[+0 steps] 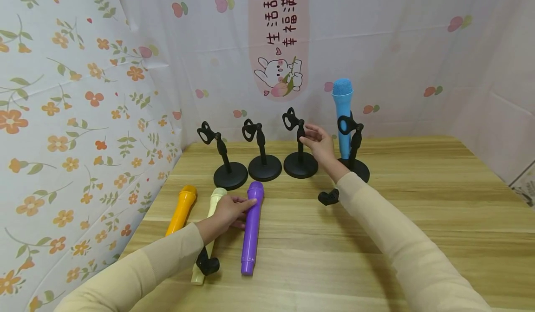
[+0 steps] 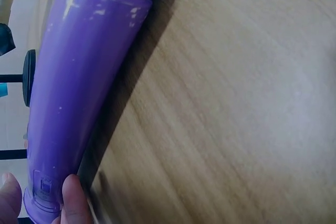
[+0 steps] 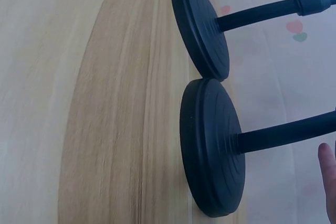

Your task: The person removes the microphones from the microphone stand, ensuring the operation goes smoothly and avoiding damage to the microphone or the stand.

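My left hand point(image 1: 229, 211) pinches a purple microphone point(image 1: 252, 228) near its head end, thumb on top. The microphone lies at a slant over the wooden table; its lower body fills much of the left wrist view point(image 2: 79, 77). My right hand point(image 1: 319, 145) is at the pole of the third black microphone stand point(image 1: 300, 165). Its thumb overlaps the pole in the head view, with the fingers spread beside it. One fingertip point(image 3: 327, 163) shows just apart from the pole in the right wrist view; firm contact cannot be told.
Two more stands point(image 1: 230, 176) point(image 1: 265, 168) stand to the left, clips raised. Behind my right forearm, a blue microphone point(image 1: 343, 103) stands upright by a fourth stand point(image 1: 355, 146). An orange microphone point(image 1: 182, 210) and a cream one point(image 1: 215, 200) lie at left. Patterned cloth point(image 1: 401, 61) hangs behind the table.
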Available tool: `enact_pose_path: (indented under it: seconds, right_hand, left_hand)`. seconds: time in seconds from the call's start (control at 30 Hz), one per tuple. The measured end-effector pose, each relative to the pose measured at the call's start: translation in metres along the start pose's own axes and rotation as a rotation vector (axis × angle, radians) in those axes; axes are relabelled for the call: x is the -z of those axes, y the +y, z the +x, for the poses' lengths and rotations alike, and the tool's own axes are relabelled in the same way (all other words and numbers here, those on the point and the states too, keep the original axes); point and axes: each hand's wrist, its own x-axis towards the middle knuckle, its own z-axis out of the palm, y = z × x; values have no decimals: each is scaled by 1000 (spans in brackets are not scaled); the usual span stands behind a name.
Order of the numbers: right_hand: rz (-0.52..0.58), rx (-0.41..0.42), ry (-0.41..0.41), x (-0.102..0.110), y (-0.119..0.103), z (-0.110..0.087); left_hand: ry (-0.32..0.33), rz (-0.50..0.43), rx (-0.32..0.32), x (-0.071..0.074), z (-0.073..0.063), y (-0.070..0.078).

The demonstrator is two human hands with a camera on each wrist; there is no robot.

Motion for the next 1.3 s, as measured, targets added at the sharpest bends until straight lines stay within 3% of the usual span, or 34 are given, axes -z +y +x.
enact_pose_path:
  seconds: [0.33,0.67,0.9,1.3]
  right_hand:
    - [0,19,-42,11,1,-8]
    - [-45,61,-52,18,4,-16]
    - [-67,54,-55,26,3,-26]
    - [-133,78,-120,42,4,-41]
  left_hand:
    - [26,-1,5,7,1,12]
    - [46,5,-99,8,6,22]
    - [20,-19,-174,5,10,33]
    - [-18,-91,-234,-1,23,59]
